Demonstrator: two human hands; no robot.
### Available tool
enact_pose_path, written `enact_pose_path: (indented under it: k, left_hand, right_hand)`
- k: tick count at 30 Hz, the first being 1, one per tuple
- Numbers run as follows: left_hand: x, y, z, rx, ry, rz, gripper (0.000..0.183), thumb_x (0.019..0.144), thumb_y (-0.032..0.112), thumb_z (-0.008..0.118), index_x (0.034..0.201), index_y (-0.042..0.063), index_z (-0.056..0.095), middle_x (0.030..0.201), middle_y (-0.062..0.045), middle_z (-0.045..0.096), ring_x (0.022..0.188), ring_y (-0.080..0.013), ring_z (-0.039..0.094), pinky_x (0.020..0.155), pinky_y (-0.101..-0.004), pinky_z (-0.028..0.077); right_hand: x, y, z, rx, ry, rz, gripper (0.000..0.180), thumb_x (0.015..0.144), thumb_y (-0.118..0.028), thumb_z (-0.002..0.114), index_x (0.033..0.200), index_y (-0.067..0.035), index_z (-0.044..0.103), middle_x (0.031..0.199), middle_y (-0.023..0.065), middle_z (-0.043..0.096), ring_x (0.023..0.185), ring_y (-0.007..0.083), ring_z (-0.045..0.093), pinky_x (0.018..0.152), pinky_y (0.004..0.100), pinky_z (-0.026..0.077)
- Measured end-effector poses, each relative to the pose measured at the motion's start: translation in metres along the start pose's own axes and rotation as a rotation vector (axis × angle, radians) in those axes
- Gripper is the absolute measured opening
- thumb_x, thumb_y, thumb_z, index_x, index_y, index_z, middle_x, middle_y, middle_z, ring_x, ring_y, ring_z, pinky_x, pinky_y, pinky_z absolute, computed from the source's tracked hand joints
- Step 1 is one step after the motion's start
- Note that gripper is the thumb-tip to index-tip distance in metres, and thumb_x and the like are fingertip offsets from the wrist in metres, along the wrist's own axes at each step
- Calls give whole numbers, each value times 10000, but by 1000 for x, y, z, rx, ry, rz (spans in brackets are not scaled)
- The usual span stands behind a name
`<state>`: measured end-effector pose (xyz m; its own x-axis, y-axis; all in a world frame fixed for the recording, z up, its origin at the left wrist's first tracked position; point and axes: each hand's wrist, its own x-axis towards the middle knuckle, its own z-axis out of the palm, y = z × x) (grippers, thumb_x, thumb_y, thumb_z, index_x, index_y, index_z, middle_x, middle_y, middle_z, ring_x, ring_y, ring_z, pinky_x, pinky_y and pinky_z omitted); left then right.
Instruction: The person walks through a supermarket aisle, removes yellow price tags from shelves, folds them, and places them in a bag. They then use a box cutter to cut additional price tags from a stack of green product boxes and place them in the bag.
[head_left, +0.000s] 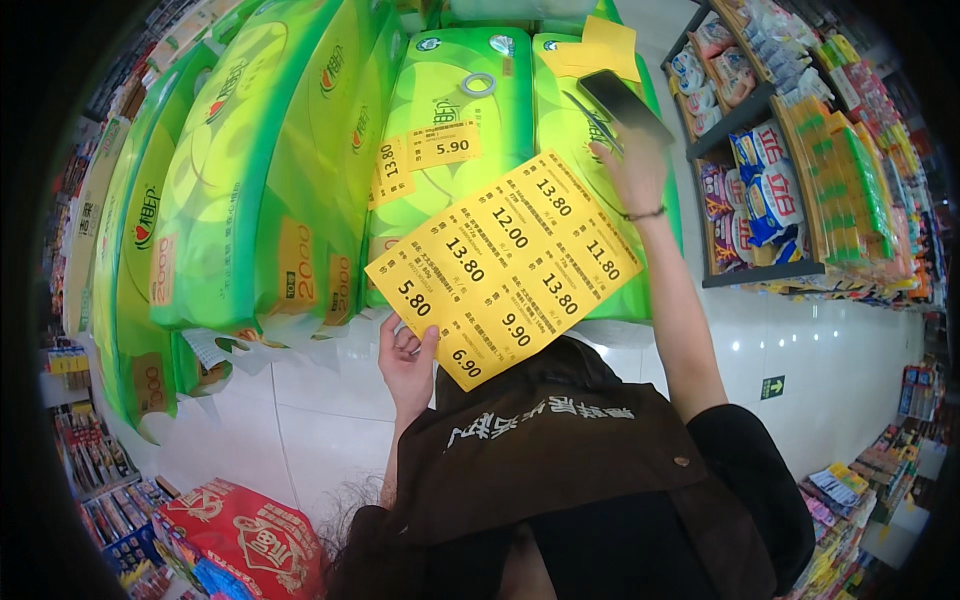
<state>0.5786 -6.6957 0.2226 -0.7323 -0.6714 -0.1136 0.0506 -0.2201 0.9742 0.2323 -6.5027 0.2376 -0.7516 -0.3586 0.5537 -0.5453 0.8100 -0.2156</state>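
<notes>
My left hand (409, 360) pinches the lower left edge of a yellow sheet of printed price labels (495, 277), thumb on top. The sheet lies tilted over green plastic-wrapped packs (465, 67), which look like tissue paper. Beyond its upper right edge, my right hand (639, 176) is blurred and reaches to a black smartphone (619, 97) and a thin dark pointed tool (589, 112), perhaps scissors. Whether its fingers grip either one is unclear. Two cut yellow price labels (442, 145) and a roll of tape (478, 85) lie on the middle pack.
Blank-looking yellow paper pieces (600, 49) rest at the back right. Taller green packs (225, 150) stand at the left. A shelf unit (757, 274) with packaged goods is on the right. Behind me lies a red bag (247, 536) on the left, above pale floor tiles (330, 420).
</notes>
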Motion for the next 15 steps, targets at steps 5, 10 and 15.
enact_pose_path:
  k: [5,10,15]
  left_hand:
    - [12,8,-2,115,-70,128,415,874,-60,625,1253,-25,461,999,-103,664,879,-110,625,745,-217,491]
    - [42,23,1,187,-183,329,344,861,-16,676,1175,-14,535,959,-71,670,806,-92,612,696,-204,476]
    - [82,45,20,177,-331,491,311,858,10,695,1138,-7,560,878,-42,666,745,-73,592,655,-189,455]
  right_hand:
    - [-48,-7,-32,466,-420,182,602,764,-400,767,1212,-34,600,1016,118,613,891,227,552,796,329,480]
    - [-60,5,-48,882,-614,385,792,724,-327,822,1360,-7,476,1107,91,609,887,145,503,818,274,459]
    - [-58,4,-59,957,-609,362,795,782,-212,784,1429,-10,370,1093,75,639,870,110,560,809,249,468]
